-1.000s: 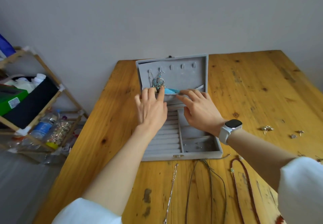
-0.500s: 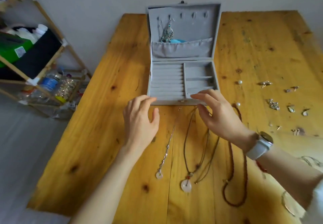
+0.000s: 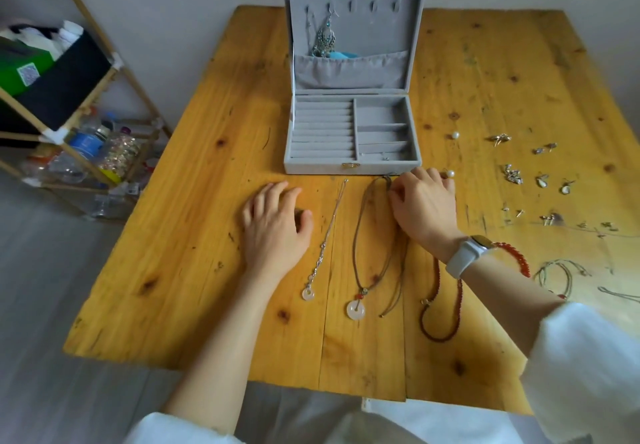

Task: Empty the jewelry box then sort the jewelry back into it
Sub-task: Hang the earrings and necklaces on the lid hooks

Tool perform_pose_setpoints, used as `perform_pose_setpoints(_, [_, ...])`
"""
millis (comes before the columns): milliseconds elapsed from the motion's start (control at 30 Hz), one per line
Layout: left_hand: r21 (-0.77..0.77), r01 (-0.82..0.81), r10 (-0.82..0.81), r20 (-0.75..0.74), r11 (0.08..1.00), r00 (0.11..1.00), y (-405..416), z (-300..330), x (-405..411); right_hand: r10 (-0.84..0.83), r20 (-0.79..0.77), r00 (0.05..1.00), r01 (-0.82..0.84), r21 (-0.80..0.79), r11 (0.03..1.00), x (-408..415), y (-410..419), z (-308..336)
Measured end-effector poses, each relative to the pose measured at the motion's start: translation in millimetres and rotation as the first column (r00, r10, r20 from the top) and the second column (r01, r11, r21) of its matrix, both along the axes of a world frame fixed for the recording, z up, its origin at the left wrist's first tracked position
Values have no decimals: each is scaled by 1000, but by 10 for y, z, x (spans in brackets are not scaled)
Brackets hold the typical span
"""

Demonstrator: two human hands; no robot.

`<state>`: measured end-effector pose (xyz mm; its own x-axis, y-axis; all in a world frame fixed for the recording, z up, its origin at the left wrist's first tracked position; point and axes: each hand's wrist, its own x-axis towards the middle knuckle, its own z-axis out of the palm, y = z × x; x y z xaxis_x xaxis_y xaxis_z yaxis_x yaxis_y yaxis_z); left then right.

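Observation:
The grey velvet jewelry box stands open at the table's far middle, with a silver drop earring hanging in its lid above a pocket showing something turquoise. In front of it lie a silver chain necklace, a brown cord necklace with a pale disc pendant, and a dark red bead necklace. My left hand rests flat on the wood left of the chain, holding nothing. My right hand lies over the top of the cord necklace, fingers pinching at the cord.
Small earrings and studs are scattered across the right side of the wooden table, with two pearls nearer the box and thin bracelets near my right forearm. A wooden shelf rack with bottles stands left of the table.
Both hands left the lid pocket and came back toward me to the table in front of the box. The right hand has lowered onto the cord necklace; the left has settled flat.

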<state>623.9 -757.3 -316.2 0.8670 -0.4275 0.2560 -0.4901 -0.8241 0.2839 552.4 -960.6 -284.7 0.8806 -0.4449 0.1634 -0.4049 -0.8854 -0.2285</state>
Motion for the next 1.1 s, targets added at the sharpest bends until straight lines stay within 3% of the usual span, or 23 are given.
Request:
perform_pose_setpoints(67, [-10,2,-2,-11,1000,1000,0,3,-6,64,30,997,-65,27,998,13,3,19])
perform_pose_setpoints(133, [-48,-4,2,-38,999,999,6,9,-6,142,112,983,-162,194,968,10,14,124])
perform_pose_setpoints(200, [-120,-43,32,-85,992,996,-5,43,14,190,201,961,-257,390,884,24,18,341])
perform_pose_setpoints(267, [-212,-109,77,-156,971,985,-58,129,49,220,286,932,-340,487,805,67,2,621])
perform_pose_setpoints(367, [-415,-148,50,-237,898,970,-222,368,144,252,381,889,-436,544,717,163,-17,1075])
perform_pose_setpoints(567, [-475,53,-110,-92,878,990,-686,1039,536,265,473,840,-509,520,686,461,-199,1799])
perform_pose_setpoints(667, [-404,183,-197,6,896,980,-926,1298,808,170,562,810,-498,503,706,706,-381,2042])
perform_pose_setpoints(833, [-74,257,-256,20,964,967,-1336,1328,1163,-23,652,758,-456,556,695,1164,-645,2270])
perform_pose_setpoints(967, [151,249,-262,70,957,962,-1578,1158,1341,-63,669,741,-465,578,671,1435,-779,2257])
perform_pose_setpoints(1100, [221,185,-216,128,958,968,-1691,1025,1447,-54,698,714,-519,580,627,1623,-838,2213])
